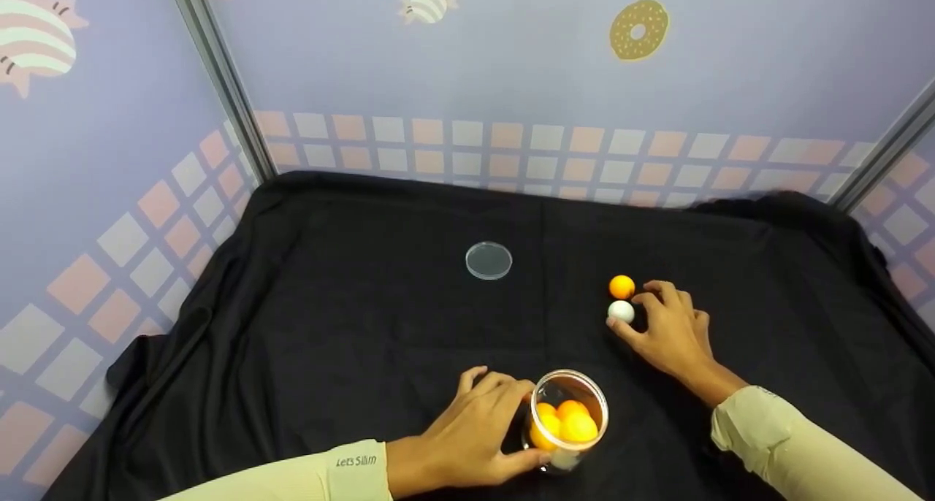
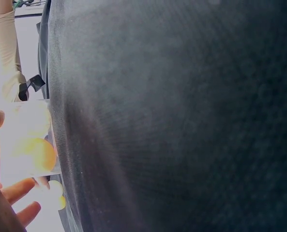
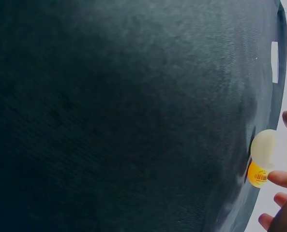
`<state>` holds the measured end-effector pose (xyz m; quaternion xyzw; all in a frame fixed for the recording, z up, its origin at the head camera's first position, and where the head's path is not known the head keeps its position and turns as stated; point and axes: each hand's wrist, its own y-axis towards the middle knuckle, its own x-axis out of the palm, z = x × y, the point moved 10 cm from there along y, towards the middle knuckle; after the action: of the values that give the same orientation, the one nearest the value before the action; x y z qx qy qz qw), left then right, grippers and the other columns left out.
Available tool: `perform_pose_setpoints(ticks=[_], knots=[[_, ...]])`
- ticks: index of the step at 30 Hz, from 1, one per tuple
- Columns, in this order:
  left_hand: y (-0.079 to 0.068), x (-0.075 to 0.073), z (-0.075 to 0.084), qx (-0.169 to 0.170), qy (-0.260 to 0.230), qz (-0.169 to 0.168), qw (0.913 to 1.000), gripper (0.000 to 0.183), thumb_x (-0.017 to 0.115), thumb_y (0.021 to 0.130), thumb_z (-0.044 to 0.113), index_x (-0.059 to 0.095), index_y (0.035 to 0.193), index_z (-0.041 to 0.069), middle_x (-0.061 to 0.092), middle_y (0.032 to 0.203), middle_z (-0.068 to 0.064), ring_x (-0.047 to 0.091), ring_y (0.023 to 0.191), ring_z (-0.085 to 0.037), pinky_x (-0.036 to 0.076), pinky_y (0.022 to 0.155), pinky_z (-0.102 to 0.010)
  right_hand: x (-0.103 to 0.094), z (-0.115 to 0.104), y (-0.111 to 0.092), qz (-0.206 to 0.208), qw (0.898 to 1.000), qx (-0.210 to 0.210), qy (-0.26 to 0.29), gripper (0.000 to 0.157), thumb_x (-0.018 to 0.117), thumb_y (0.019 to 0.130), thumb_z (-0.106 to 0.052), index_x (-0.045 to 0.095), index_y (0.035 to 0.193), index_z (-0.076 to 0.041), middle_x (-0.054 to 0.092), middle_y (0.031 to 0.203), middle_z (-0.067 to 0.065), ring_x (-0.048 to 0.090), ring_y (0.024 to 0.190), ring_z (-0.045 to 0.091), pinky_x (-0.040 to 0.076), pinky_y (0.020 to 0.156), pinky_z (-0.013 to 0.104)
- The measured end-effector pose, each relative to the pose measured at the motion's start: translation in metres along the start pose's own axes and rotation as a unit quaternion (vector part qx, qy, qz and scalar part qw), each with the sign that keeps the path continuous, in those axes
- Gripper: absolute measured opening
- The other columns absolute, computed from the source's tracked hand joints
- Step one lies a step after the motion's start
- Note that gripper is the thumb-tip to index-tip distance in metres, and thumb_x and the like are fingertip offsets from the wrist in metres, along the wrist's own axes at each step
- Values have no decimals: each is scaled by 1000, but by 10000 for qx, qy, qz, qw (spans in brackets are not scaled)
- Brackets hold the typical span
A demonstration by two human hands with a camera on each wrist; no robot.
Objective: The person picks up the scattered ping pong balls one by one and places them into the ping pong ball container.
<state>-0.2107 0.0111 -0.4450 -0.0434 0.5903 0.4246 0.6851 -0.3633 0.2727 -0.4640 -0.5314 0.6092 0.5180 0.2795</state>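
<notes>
My left hand (image 1: pixel 478 431) grips a clear jar (image 1: pixel 537 453), thumb on its near side and fingers at its far-left side. Inside the open-topped jar lie several orange table tennis balls (image 1: pixel 578 427), and a pale patch shows through the wall low down. On the black cloth to the right, a white table tennis ball (image 1: pixel 621 312) sits just in front of an orange table tennis ball (image 1: pixel 621 287). My right hand (image 1: pixel 668 333) reaches around the white ball with thumb and fingers spread; in the right wrist view its fingertips (image 3: pixel 279 179) are beside the two balls.
A clear round lid (image 1: pixel 489 261) lies flat on the black cloth (image 1: pixel 380 289), beyond the jar and left of the loose balls. Patterned panels (image 1: pixel 511 63) stand behind and at both sides. The cloth bunches in folds at the left edge.
</notes>
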Motion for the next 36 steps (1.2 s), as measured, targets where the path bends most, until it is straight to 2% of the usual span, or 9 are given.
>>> perform_pose_setpoints(ticks=[14, 24, 36], knots=[[0, -1, 2, 73, 28, 68, 9999, 63, 63, 91, 66, 52, 129, 17, 65, 114, 7, 57, 113, -10, 39, 102, -59, 8, 2, 0, -189, 9997, 56, -130, 63, 71, 89, -59, 69, 119, -4, 52, 139, 15, 48, 121, 42, 36, 88, 70], [0, -1, 1, 60, 10, 29, 10000, 63, 62, 91, 66, 52, 130, 17, 65, 115, 7, 57, 113, -10, 39, 103, -59, 6, 1, 0, -59, 9999, 16, -114, 50, 74, 89, -52, 71, 111, -7, 55, 136, 13, 50, 117, 38, 39, 84, 66], [1, 0, -1, -59, -39, -58, 10000, 64, 63, 90, 66, 52, 130, 17, 66, 115, 6, 57, 115, -10, 38, 104, -60, -4, -2, -1, 152, 9999, -42, -48, 50, 73, 89, -54, 71, 108, -8, 56, 136, 11, 52, 117, 38, 39, 83, 64]])
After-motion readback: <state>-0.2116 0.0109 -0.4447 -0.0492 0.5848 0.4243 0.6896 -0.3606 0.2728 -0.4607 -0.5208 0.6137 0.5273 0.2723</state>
